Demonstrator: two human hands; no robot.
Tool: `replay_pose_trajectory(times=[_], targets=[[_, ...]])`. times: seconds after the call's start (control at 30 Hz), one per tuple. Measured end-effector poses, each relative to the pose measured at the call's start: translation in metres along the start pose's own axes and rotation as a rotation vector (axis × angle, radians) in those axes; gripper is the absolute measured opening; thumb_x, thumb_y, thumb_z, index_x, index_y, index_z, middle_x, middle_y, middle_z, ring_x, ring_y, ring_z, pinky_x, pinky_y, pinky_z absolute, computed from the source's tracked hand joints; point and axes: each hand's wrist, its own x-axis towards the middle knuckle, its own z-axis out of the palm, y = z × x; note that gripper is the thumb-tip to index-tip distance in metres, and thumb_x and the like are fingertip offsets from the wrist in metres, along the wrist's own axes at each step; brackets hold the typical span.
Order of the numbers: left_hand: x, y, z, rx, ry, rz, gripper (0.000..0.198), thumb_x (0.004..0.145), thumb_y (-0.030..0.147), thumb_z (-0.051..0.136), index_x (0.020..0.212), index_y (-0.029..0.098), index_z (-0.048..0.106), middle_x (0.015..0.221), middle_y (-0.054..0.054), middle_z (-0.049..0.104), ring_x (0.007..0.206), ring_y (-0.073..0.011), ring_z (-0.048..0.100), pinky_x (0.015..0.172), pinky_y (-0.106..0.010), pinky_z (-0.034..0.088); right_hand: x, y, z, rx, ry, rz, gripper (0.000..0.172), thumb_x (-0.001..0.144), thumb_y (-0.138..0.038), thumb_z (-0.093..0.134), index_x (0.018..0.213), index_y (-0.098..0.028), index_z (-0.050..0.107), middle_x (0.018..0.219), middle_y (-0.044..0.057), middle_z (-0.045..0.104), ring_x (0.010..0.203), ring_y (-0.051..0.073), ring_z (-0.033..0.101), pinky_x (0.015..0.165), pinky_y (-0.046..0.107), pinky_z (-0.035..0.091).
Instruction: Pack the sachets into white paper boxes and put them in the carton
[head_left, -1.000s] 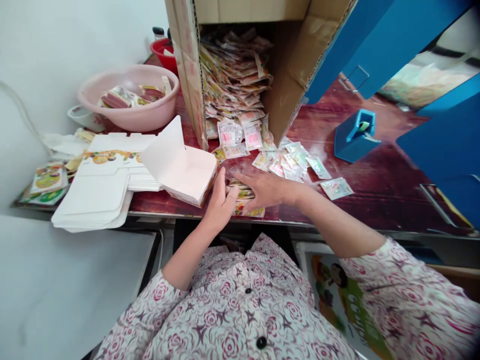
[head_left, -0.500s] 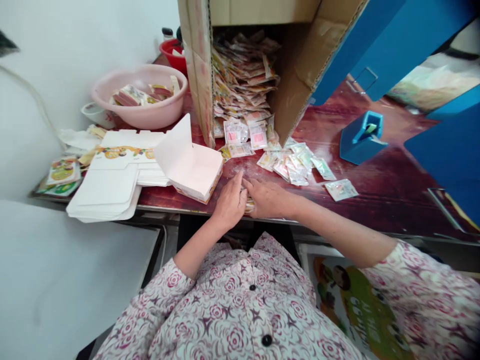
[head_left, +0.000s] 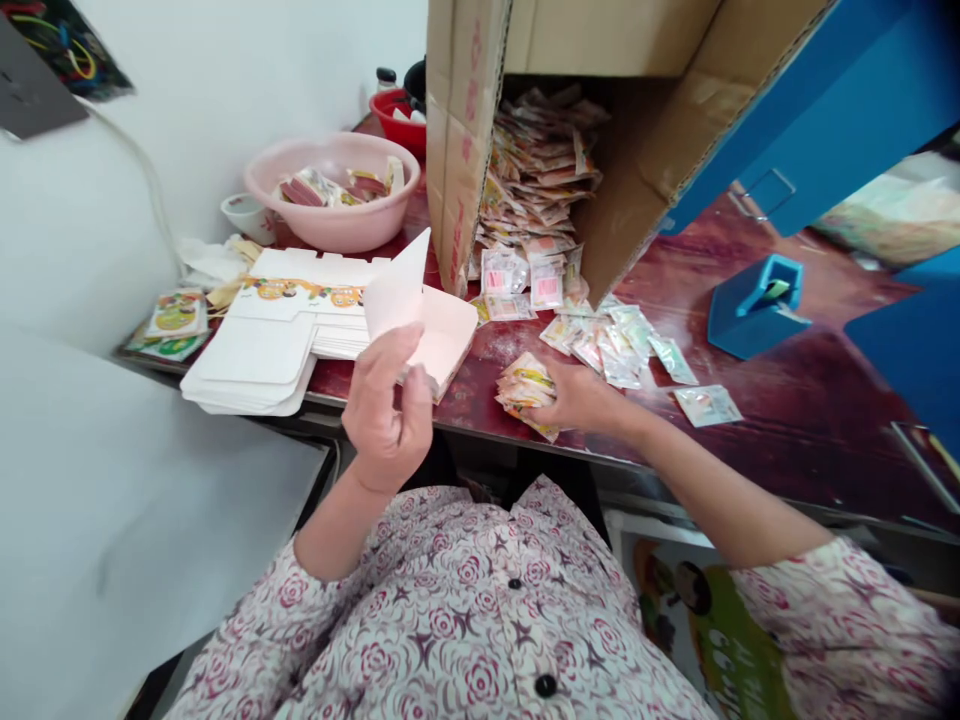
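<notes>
Head view: I record the packet stack (head_left: 526, 384) gathered, right hand (head_left: 581, 398) gripping it, right of the open box (head_left: 448, 328); left hand (head_left: 386, 420) unclenched in front, contact unclear. Loose packets (head_left: 600, 348) farther right lie ungathered.

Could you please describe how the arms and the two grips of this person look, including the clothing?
The left grip and the right grip are human hands, with no gloves visible. The left sleeve and right sleeve stop well short of the wrists; their pale fabric carries pinkish roses and dark purple, star-like shapes.
</notes>
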Motion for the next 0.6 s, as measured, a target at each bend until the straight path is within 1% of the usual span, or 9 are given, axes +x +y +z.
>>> replay_pose_trajectory(times=[0.03,0.07,0.1,0.17,0.23,0.33,0.43,0.5,0.6], targets=[[-0.004,0.001,0.000,-0.004,-0.018,-0.032,0.034,0.096,0.012,0.050,0.126,0.025,0.057,0.115,-0.003,0.071,0.108,-0.0147,0.067,0.097,-0.032,0.055,0.002,0.001,0.001,0.001,0.006,0.026,0.089,0.072,-0.046,0.069,0.149,-0.012,0.039,0.106,0.016,0.071,0.096,0.033,0.069,0.081,0.043,0.052],[-0.010,0.002,0.004,-0.025,-0.103,-0.068,0.028,0.096,0.013,0.050,0.120,0.024,0.060,0.106,-0.002,0.072,0.099,-0.0139,0.068,0.091,-0.030,0.057,0.003,0.000,0.002,-0.009,0.009,0.047,0.091,0.072,-0.047,0.069,0.150,-0.011,0.038,0.106,0.017,0.071,0.098,0.034,0.068,0.082,0.044,0.052],[-0.018,0.003,0.011,-0.049,-0.245,-0.103,0.022,0.096,0.014,0.051,0.113,0.023,0.062,0.099,-0.002,0.072,0.091,-0.0138,0.069,0.085,-0.029,0.058,0.003,-0.003,0.003,-0.031,0.007,0.052,0.091,0.072,-0.048,0.069,0.149,-0.011,0.038,0.107,0.018,0.071,0.100,0.035,0.068,0.082,0.044,0.052],[-0.036,0.004,0.029,-0.051,-0.594,-0.141,0.014,0.095,0.018,0.053,0.102,0.020,0.065,0.089,-0.003,0.071,0.081,-0.0163,0.067,0.076,-0.030,0.058,0.001,-0.013,0.006,-0.093,0.000,0.029,0.081,0.073,-0.043,0.067,0.145,-0.013,0.044,0.112,0.018,0.070,0.101,0.035,0.068,0.082,0.045,0.052],[-0.049,0.004,0.047,0.063,-0.799,-0.154,0.016,0.094,0.016,0.051,0.095,0.018,0.067,0.087,-0.007,0.070,0.084,-0.0209,0.066,0.077,-0.035,0.057,-0.004,-0.023,0.009,-0.152,-0.014,-0.005,0.073,0.075,-0.037,0.065,0.143,-0.016,0.045,0.121,0.018,0.067,0.104,0.035,0.067,0.083,0.045,0.052],[-0.055,0.000,0.060,0.161,-0.889,-0.153,0.021,0.091,0.011,0.048,0.094,0.018,0.068,0.089,-0.009,0.070,0.091,-0.0249,0.064,0.084,-0.041,0.056,-0.008,-0.030,0.011,-0.216,-0.049,-0.006,0.087,0.076,-0.042,0.066,0.152,-0.015,0.032,0.134,0.021,0.060,0.113,0.038,0.063,0.085,0.047,0.052],[-0.051,-0.006,0.061,0.049,-0.923,-0.229,0.024,0.091,0.011,0.047,0.101,0.017,0.068,0.096,-0.008,0.073,0.093,-0.0249,0.066,0.089,-0.044,0.056,-0.002,-0.025,0.009,-0.299,-0.081,-0.032,0.102,0.072,-0.049,0.072,0.156,-0.014,0.025,0.147,0.023,0.049,0.120,0.040,0.059,0.088,0.049,0.051],[-0.050,-0.010,0.065,-0.062,-0.939,-0.337,0.028,0.092,0.011,0.047,0.113,0.017,0.065,0.108,-0.009,0.075,0.100,-0.0243,0.068,0.093,-0.043,0.056,0.007,-0.019,0.005,-0.369,-0.073,-0.067,0.098,0.071,-0.044,0.075,0.153,-0.015,0.029,0.148,0.023,0.047,0.117,0.039,0.060,0.087,0.045,0.051],[-0.051,-0.012,0.075,-0.160,-0.938,-0.459,0.036,0.093,0.012,0.048,0.126,0.018,0.060,0.119,-0.010,0.073,0.108,-0.0224,0.070,0.098,-0.041,0.056,0.022,-0.012,-0.001,-0.445,-0.068,-0.092,0.086,0.069,-0.035,0.074,0.146,-0.015,0.039,0.139,0.021,0.054,0.108,0.035,0.064,0.081,0.040,0.050]])
